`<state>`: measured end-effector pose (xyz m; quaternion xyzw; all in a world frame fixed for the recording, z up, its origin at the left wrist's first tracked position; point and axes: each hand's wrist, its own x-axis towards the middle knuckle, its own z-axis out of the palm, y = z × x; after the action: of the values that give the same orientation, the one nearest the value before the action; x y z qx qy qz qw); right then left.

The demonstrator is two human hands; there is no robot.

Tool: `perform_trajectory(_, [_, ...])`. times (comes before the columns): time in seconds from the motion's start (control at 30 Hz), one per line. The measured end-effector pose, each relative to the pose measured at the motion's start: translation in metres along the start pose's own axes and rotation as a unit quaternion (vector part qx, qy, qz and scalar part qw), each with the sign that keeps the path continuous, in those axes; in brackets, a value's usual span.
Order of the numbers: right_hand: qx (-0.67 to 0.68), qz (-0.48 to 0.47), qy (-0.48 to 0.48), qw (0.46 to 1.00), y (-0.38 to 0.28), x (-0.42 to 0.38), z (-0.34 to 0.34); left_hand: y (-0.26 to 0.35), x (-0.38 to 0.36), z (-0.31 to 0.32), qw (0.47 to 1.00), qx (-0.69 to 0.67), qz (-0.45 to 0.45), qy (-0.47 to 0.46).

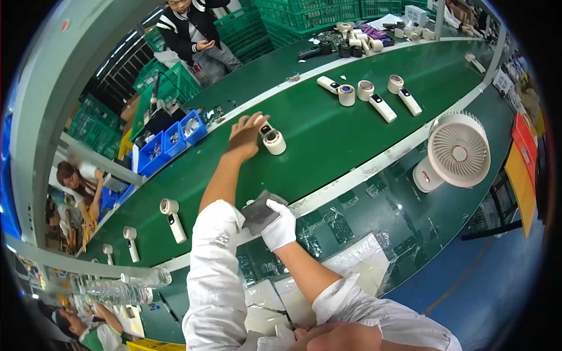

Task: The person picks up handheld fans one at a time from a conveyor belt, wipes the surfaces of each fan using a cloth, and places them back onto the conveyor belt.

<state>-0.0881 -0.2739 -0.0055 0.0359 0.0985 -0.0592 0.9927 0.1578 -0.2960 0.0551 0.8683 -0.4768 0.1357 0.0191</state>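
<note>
My bare left hand (243,138) reaches over the green conveyor belt (316,158), its fingers at the handle end of a white handheld fan (274,142). The fan's round head rests on the belt with its dark centre facing up; part of the handle is hidden by the fingers. My right hand (280,227), in a white glove, grips a dark grey cloth (261,213) above the near edge of the belt.
Several similar fans lie along the belt, such as one (382,107) on the right and another (174,222) on the left. A larger white desk fan (456,153) stands on the near table. Blue bins (153,153) line the far side. A person (193,35) stands beyond the belt.
</note>
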Motion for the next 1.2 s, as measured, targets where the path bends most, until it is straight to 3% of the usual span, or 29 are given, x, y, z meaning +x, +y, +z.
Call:
perform_trajectory(0.17, [0.007, 0.003, 0.027, 1.0, -0.001, 0.004, -0.005, 0.006, 0.016, 0.0, 0.993, 0.026, 0.067, -0.09])
perform_trajectory(0.27, [0.002, -0.001, 0.021, 1.0, -0.001, 0.007, -0.008, 0.003, 0.001, -0.018, 0.982, 0.039, -0.003, -0.182])
perform_trajectory(0.3, [-0.001, -0.009, 0.017, 1.0, -0.001, 0.005, -0.004, -0.003, -0.012, -0.023, 0.991, 0.028, 0.013, -0.13])
perform_trajectory(0.4, [0.0, -0.006, 0.02, 1.0, -0.001, 0.001, 0.009, -0.007, -0.046, -0.039, 0.962, -0.047, -0.21, -0.166])
perform_trajectory(0.43, [-0.002, -0.004, 0.025, 1.0, 0.0, 0.002, 0.008, -0.016, -0.066, -0.035, 0.971, -0.067, -0.218, -0.066])
perform_trajectory(0.5, [-0.02, -0.007, 0.029, 0.999, 0.002, 0.002, 0.008, -0.027, -0.1, -0.036, 0.9, -0.265, -0.345, -0.01])
perform_trajectory(0.57, [-0.042, -0.028, 0.005, 0.999, 0.006, 0.01, -0.005, -0.029, -0.135, -0.047, 0.785, -0.432, -0.44, 0.055])
perform_trajectory(0.63, [-0.061, -0.039, 0.005, 0.997, 0.009, 0.013, -0.008, -0.021, -0.175, -0.06, 0.733, -0.489, -0.464, 0.087])
perform_trajectory(0.67, [-0.072, -0.041, 0.004, 0.997, 0.01, 0.013, -0.009, -0.014, -0.194, -0.066, 0.707, -0.516, -0.473, 0.103])
perform_trajectory(0.73, [-0.078, -0.046, -0.009, 0.996, 0.013, 0.009, -0.005, 0.009, -0.234, -0.078, 0.539, -0.703, -0.441, 0.145])
perform_trajectory(0.8, [-0.08, -0.018, -0.016, 0.996, 0.016, 0.006, -0.005, 0.042, -0.263, -0.088, 0.421, -0.794, -0.397, 0.188])
perform_trajectory(0.9, [-0.108, -0.008, -0.022, 0.994, 0.019, -0.002, -0.005, 0.08, -0.301, -0.096, 0.361, -0.834, -0.355, 0.221])
perform_trajectory(0.93, [-0.12, -0.007, -0.035, 0.992, 0.019, -0.004, -0.005, 0.089, -0.311, -0.094, 0.308, -0.847, -0.369, 0.228])
perform_trajectory(1.07, [-0.133, -0.003, -0.027, 0.991, 0.016, -0.012, -0.005, 0.104, -0.33, -0.071, 0.29, -0.876, -0.319, 0.216])
perform_trajectory(1.13, [-0.153, -0.013, -0.021, 0.988, 0.019, -0.015, -0.005, 0.115, -0.33, -0.081, 0.344, -0.87, -0.294, 0.195])
perform_trajectory(1.2, [-0.174, -0.049, -0.024, 0.983, 0.022, -0.015, -0.003, 0.119, -0.332, -0.089, 0.347, -0.882, -0.28, 0.151])
